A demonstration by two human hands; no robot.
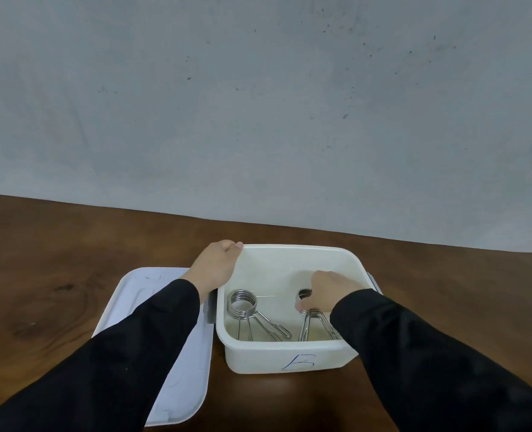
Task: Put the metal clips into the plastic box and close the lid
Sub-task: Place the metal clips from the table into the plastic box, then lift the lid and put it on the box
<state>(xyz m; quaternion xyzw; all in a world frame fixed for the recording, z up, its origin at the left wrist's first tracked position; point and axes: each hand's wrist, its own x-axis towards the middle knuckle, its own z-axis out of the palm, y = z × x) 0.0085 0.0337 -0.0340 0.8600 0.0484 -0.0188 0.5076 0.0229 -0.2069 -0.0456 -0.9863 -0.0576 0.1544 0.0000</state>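
Observation:
An open white plastic box [285, 357] with a blue mark on its front wall stands on the brown table. One coiled metal clip [244, 302] lies inside on the left. My right hand [328, 289] is down in the box, fingers closed on a second metal clip [313, 322] on the right. My left hand [217, 266] grips the box's far left corner from outside. The white lid [183, 391] lies flat on the table left of the box, partly under my left sleeve.
The dark wooden table [55, 275] runs wide to both sides. A grey wall [258, 104] rises directly behind its far edge. Grey latches [210, 310] stick out from the box's sides.

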